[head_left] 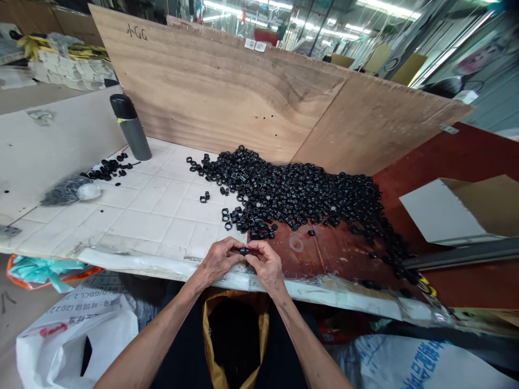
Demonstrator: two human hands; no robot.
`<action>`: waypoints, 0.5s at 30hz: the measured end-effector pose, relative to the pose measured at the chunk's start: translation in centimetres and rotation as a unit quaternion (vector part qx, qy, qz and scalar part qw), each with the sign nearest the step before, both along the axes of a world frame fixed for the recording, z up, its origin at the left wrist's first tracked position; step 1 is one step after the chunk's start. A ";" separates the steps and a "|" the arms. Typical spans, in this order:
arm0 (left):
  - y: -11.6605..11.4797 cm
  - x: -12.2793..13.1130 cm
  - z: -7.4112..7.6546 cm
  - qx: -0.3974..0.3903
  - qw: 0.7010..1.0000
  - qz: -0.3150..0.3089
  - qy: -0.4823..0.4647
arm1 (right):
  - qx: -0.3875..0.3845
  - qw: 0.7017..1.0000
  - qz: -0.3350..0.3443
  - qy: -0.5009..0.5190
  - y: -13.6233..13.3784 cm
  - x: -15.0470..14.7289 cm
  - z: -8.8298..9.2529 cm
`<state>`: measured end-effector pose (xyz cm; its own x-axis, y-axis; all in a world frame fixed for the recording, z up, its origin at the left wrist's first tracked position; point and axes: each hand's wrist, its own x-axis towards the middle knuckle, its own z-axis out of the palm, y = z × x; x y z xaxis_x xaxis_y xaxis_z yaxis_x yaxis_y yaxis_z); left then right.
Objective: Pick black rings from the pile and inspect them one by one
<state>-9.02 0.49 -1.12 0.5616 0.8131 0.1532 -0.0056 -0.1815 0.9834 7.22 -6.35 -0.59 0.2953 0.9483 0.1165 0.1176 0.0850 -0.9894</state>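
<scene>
Between the fingertips of both hands is a small black ring-like part [244,250], held just above the front edge of the table. My left hand [221,260] pinches it from the left. From the other side my right hand [265,263] grips it with thumb and fingers. A large heap of small black ring-shaped parts [284,192] spreads beyond the hands, toward the wooden board. Several loose rings [227,216] lie just past my fingers. Below my wrists an open yellow-brown bag [207,329] hangs at my lap, its inside dark.
A grey bottle [135,138] stands back left, near small black pieces [107,170] and a plastic bag of dark parts [65,192]. A tall wooden board [227,92] closes off the back. At right are an open carton [446,210] and a metal bar [458,253].
</scene>
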 end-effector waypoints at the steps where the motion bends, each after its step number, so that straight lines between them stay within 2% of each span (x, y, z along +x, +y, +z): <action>1: 0.0 0.0 0.1 0.008 1.000 0.002 0.003 | -0.005 1.000 -0.008 -0.007 0.0 0.0 0.0; 5: -0.1 0.0 0.4 0.059 0.998 -0.006 0.006 | -0.008 0.997 -0.037 -0.066 0.1 -0.2 -0.4; 9: 0.0 -0.1 0.8 0.102 0.994 -0.024 0.023 | -0.010 0.992 -0.022 -0.126 0.2 -0.3 -0.4; 15: -0.1 -0.1 1.1 0.078 0.997 -0.023 0.014 | -0.007 0.990 -0.008 -0.144 0.0 -0.4 0.4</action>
